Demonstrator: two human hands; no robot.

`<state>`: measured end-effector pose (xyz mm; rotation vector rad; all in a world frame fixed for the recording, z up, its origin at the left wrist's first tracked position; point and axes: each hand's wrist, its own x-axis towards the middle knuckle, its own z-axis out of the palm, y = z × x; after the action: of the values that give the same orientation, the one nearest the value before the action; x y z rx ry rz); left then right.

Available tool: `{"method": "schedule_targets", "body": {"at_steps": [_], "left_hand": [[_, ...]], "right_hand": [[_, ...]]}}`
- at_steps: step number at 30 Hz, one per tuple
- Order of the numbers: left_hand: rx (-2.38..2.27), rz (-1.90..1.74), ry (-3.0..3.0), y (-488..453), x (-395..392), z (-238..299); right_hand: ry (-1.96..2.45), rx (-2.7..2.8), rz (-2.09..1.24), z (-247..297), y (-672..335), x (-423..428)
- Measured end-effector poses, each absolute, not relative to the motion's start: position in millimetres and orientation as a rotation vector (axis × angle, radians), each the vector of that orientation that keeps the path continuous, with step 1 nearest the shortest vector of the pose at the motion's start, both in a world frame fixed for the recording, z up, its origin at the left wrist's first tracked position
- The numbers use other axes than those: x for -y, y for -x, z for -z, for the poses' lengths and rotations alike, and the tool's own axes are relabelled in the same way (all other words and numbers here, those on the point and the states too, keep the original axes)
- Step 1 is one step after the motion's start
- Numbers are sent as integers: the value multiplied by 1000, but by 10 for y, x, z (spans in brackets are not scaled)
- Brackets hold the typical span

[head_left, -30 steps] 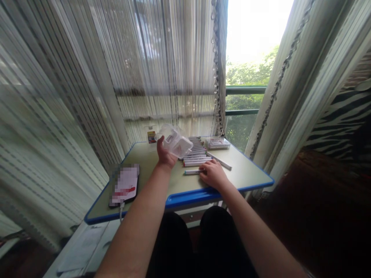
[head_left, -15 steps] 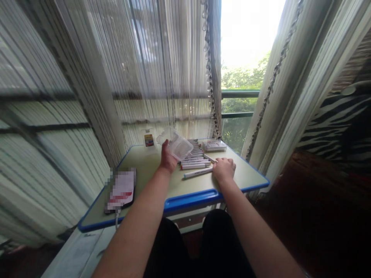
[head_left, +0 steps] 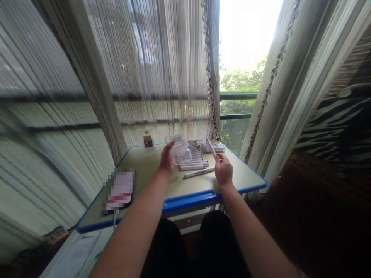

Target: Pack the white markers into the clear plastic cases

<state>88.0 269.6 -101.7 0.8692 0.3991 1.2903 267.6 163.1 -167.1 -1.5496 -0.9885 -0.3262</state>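
Observation:
My left hand (head_left: 167,158) grips a clear plastic case (head_left: 179,148) by its left side, tilted above the table. In my right hand (head_left: 224,169) is a white marker (head_left: 211,148), pinched between thumb and fingers, its far end slanting up and to the left. Beneath that hand one white marker with a teal end (head_left: 198,172) lies on the tabletop, its right end hidden by the hand. A row of several white markers (head_left: 194,162) with differently coloured ends lies between my hands, partly covered by the case.
A clear box (head_left: 218,146) stands at the table's back right. At the back left is a clear package with a yellow and blue label (head_left: 147,141). A blurred-out phone (head_left: 120,189) with a cable lies at left. The table (head_left: 150,173) has a blue edge; curtains (head_left: 162,77) hang behind it.
My right hand has lifted the white marker off the table, and its far end now points up. My left hand has turned the clear case more upright.

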Motion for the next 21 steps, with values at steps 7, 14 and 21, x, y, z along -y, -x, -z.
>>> {"method": "schedule_targets", "body": {"at_steps": [7,14,21], "left_hand": [[-372,-1339,-735,-857,-2679,900],[-385,-1279,-738,-848,-2684,919],[-352,-1249,-765,-850,-2677,933]], "right_hand": [[1324,1212,266,1643,-2418,-1479],[1289,1348,141,1616,-2396,-1452],[1268,1305,109,1583,-2412,-1492]]}}
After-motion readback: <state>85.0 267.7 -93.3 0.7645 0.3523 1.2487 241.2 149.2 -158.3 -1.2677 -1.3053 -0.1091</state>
